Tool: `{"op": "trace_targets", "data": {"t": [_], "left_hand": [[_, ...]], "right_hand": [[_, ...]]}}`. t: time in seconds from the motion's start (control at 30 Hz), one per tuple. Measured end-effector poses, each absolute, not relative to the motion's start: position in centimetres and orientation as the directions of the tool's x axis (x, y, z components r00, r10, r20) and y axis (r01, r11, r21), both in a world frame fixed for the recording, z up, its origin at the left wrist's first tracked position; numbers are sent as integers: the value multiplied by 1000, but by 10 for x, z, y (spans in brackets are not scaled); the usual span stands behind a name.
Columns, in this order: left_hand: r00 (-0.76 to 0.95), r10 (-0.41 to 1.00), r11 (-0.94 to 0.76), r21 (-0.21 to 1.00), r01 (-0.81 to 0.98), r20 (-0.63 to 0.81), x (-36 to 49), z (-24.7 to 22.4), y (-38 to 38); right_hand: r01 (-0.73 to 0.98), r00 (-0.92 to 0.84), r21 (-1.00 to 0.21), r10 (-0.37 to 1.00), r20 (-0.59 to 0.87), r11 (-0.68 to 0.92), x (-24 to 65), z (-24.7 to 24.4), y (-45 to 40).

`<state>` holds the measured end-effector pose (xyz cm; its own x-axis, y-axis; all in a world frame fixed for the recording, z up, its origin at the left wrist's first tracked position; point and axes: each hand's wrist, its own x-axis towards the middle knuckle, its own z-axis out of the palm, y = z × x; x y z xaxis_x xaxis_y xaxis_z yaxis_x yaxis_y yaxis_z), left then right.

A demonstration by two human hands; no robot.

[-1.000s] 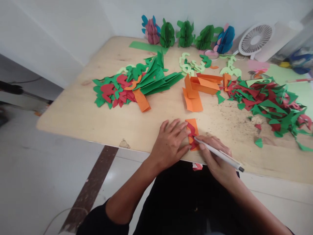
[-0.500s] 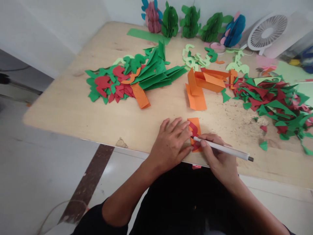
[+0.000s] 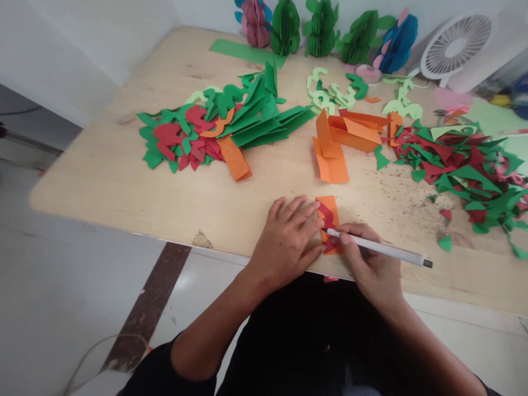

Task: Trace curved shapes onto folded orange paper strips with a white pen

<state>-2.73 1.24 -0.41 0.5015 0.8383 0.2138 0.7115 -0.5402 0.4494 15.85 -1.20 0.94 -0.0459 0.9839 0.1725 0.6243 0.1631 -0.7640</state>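
Near the table's front edge lies an orange paper strip [image 3: 334, 206] with a red curved paper shape [image 3: 326, 214] on top. My left hand [image 3: 289, 236] rests flat with its fingers spread, the fingertips on the left side of these papers. A white pen [image 3: 388, 250] is held in my right hand [image 3: 373, 264], its dark tip at the edge of the red shape. Folded orange papers [image 3: 355, 135] stand a little beyond the strip.
Cut green, red and orange pieces [image 3: 177, 135] lie at the left. Paper scraps [image 3: 466, 170] are heaped at the right. Behind are pale green cutouts [image 3: 322, 102], standing paper figures [image 3: 322, 27] and a white fan [image 3: 456, 47].
The pen tip has barely shifted along the red shape, and the pen's rear end has moved slightly right. My left hand stays on the papers. The whole view has tilted slightly.
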Motion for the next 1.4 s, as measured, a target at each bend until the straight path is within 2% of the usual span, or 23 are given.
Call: {"op": "trace_targets", "data": {"t": [0.5, 0.83, 1.4], "left_hand": [[500, 846, -525, 454, 720, 186, -28, -3, 12], [492, 848, -523, 454, 721, 196, -27, -4, 12], [496, 843, -533, 440, 723, 206, -27, -5, 12]], "right_hand": [[655, -57, -737, 984, 169, 165, 159, 11, -12], [686, -62, -698, 973, 224, 205, 161, 12, -14], [692, -8, -706, 980, 198, 149, 168, 13, -23]]}}
